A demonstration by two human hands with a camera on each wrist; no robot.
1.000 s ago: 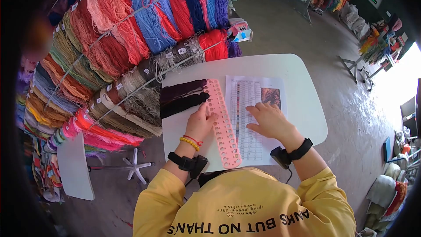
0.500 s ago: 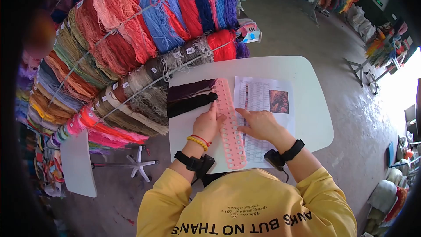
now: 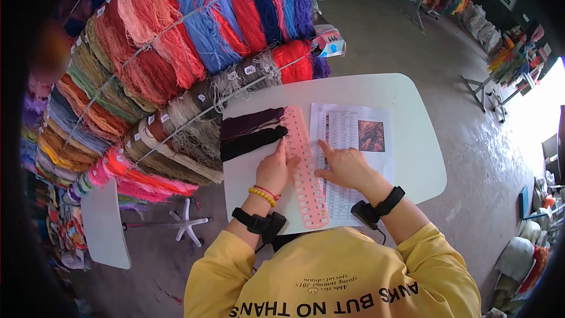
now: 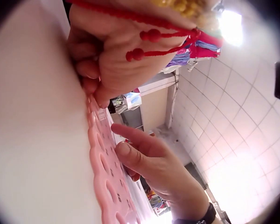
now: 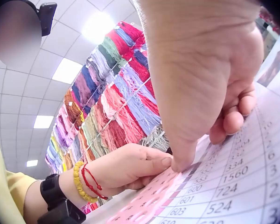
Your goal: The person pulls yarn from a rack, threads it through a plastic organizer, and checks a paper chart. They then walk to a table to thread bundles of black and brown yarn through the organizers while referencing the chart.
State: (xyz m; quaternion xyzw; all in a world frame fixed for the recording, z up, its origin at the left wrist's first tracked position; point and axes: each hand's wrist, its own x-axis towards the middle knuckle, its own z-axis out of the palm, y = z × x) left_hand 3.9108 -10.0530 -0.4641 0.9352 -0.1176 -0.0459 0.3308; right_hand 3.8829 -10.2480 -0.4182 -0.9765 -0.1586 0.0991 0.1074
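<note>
The pink holed board (image 3: 311, 200) lies flat on the white table, with black thread (image 3: 253, 143) and dark purple thread (image 3: 250, 121) attached near its far left edge. My left hand (image 3: 273, 168) rests on the board, index finger extended beside the black knot, thumb on the surface. Over the printed sheet (image 3: 379, 164), my right hand (image 3: 350, 168) has its index finger extended toward the left columns. In the right wrist view, the right hand (image 5: 200, 74) has its other fingers bent above the number rows of the sheet (image 5: 245, 186).
Racks of colourful thread (image 3: 170, 53) stand along the table's left and far-left side. The white table (image 3: 418, 141) extends right of the sheet. A second white tabletop (image 3: 106, 227) and a wheeled base (image 3: 187, 222) are at the lower left.
My right hand has moved left over the sheet, toward the board, and its index finger now points at the left columns. The left hand stays by the black knot. The head view has shifted slightly.
</note>
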